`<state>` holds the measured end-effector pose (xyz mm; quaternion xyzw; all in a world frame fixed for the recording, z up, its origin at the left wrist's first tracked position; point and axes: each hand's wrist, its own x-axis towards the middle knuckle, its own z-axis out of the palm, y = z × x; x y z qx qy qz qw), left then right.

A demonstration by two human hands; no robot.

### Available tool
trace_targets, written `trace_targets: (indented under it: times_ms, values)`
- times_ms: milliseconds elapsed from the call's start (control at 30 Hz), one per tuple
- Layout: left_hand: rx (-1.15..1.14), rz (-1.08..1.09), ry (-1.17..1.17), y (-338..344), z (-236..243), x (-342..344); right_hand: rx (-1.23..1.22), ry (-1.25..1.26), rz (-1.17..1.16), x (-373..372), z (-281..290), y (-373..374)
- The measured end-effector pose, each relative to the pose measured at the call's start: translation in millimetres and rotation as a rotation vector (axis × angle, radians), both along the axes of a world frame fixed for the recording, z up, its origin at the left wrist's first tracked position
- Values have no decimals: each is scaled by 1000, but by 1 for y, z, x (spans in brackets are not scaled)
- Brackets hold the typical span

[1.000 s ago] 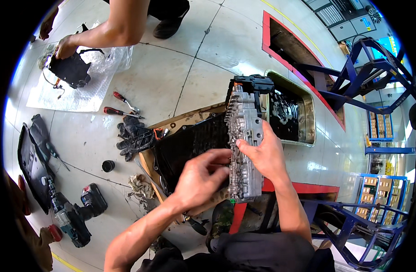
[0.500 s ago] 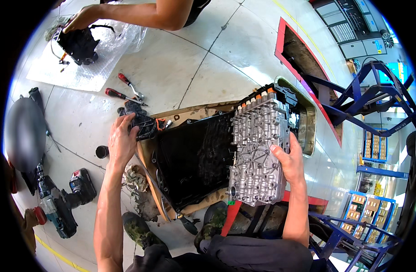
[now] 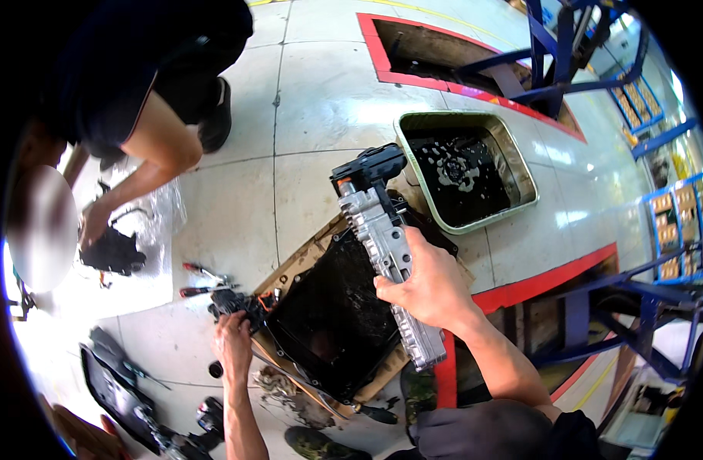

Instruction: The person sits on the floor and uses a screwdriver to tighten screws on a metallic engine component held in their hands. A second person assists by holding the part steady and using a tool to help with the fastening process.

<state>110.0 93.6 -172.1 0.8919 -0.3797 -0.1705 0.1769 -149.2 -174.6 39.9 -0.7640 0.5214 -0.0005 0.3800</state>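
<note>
My right hand [image 3: 432, 284] grips a silver metal valve body [image 3: 374, 230], now turned on its narrow edge, its thumb on the near side. A black plastic piece [image 3: 374, 162] sits at the far end of the valve body. Under it lies a black oily pan [image 3: 328, 322] on brown cardboard [image 3: 301, 272]. At the pan's left corner my left hand [image 3: 234, 345] has its fingers curled on a black plastic part [image 3: 244, 305] with an orange piece beside it; my fingertips are partly hidden.
A metal tray [image 3: 481, 224] of dark liquid stands beyond the pan. Red-handled tools [image 3: 192, 292], a rag [image 3: 278, 383] and a power tool [image 3: 209, 414] lie leftward. A co-worker's hand [image 3: 97, 218] touches a black assembly [image 3: 114, 251]. Red-edged floor pits [image 3: 370, 46] and blue steel frames [image 3: 547, 46] stand right.
My right hand has tilted the valve body from its broad face onto its edge. The view has swung, bringing the whole tray into sight. My left hand stays at the black plastic part.
</note>
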Motion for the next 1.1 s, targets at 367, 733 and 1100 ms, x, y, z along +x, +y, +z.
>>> trace_targets:
  times_ms: [367, 733, 1100]
  values:
    - [42, 144, 412, -18, 56, 41, -86, -215, 11, -17, -19, 1]
    - [-309, -179, 1333, -158, 143, -21, -137, -290, -4, -8, -25, -4]
    - [-711, 1, 1338, -214, 169, -79, -208, -298, 88, -7, -26, -5]
